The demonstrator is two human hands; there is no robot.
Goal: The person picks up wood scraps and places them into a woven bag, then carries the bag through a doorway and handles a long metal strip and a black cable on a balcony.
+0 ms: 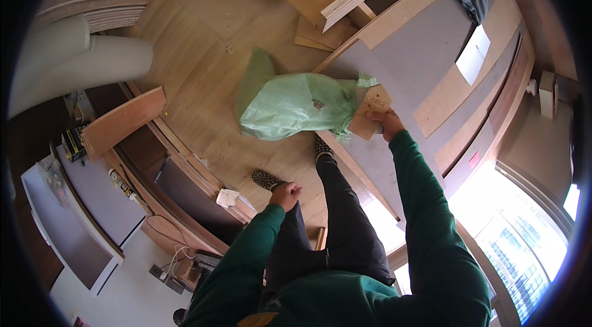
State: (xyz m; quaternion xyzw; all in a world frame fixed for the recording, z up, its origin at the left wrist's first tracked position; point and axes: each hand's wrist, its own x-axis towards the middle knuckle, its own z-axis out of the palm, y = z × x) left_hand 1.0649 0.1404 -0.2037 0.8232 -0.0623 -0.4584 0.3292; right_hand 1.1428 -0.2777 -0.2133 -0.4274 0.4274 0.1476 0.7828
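Currently, some small wooden pieces (375,100) are gripped in the fingers of the right hand (388,125), and they are held just at the crumpled right end of the green sack (302,105), which is seen stretched above the wooden floor (203,74), beside the large grey panels (401,68). The left hand (285,196) is curled into a loose fist near one patterned shoe (266,179), and whether something small is hidden inside this fist cannot be told from the view.

The sack (296,105) looks glossy plastic, the board (376,100) matt wood.
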